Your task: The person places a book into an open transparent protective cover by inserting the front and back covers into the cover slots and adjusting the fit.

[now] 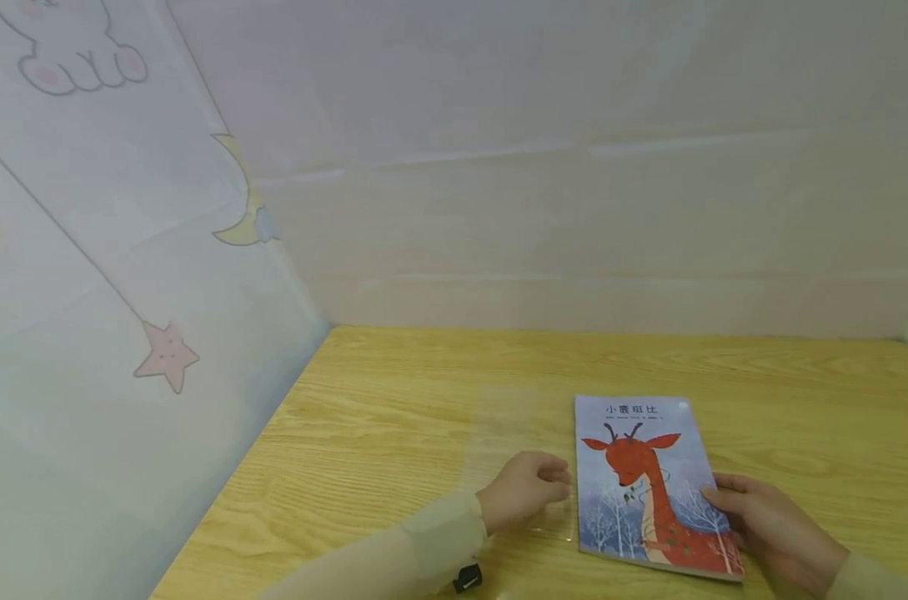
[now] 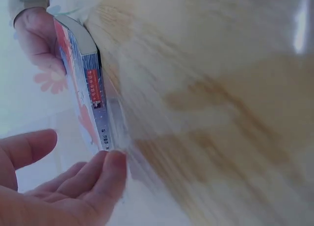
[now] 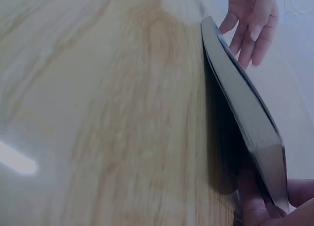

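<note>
A book with a red deer on its blue cover lies front up at the right, its spine facing the left hand. The right hand pinches its right edge, thumb on the cover and fingers beneath; in the right wrist view that page edge is tilted up off the table. Beside the spine is the left hand, fingers loosely bent, holding nothing that I can make out. A clear plastic sheet or sleeve lies under and around the left hand; its exact outline is hard to see.
The wood-grain table meets a pale wall covering at the back and a printed one with a pink star at the left. A small black object shows by the left sleeve at the front edge.
</note>
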`<state>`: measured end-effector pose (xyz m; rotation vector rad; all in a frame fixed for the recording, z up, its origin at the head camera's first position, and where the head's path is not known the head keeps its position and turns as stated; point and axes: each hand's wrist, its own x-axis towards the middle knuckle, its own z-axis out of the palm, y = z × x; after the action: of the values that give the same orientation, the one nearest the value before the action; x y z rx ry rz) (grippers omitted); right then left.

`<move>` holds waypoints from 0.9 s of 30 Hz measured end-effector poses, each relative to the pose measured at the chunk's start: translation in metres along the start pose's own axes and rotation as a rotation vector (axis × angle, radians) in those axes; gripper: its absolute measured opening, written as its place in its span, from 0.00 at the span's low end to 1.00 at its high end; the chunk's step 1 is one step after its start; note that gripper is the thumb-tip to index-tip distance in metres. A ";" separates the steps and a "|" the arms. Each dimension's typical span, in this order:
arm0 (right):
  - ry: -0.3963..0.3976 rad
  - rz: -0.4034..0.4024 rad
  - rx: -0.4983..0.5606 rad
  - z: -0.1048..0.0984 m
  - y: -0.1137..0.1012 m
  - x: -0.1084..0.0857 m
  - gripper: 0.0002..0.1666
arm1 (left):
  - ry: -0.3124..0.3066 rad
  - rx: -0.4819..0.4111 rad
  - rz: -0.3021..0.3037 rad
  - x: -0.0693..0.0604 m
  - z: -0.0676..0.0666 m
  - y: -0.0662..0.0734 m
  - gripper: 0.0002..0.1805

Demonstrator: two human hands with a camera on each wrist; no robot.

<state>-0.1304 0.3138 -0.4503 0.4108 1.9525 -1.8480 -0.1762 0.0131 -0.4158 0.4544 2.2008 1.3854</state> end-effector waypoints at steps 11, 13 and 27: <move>-0.035 -0.007 0.117 0.018 0.008 0.004 0.40 | -0.085 0.308 0.025 -0.017 -0.001 -0.010 0.18; -0.015 -0.004 0.112 0.022 0.008 0.005 0.39 | -0.079 0.321 0.036 -0.019 -0.001 -0.012 0.19; 0.078 -0.033 0.041 0.030 0.003 0.005 0.36 | -0.165 0.520 0.067 -0.018 -0.002 -0.013 0.27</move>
<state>-0.1309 0.2834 -0.4561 0.4727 1.9862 -1.9220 -0.1634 -0.0036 -0.4230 0.7974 2.4080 0.7547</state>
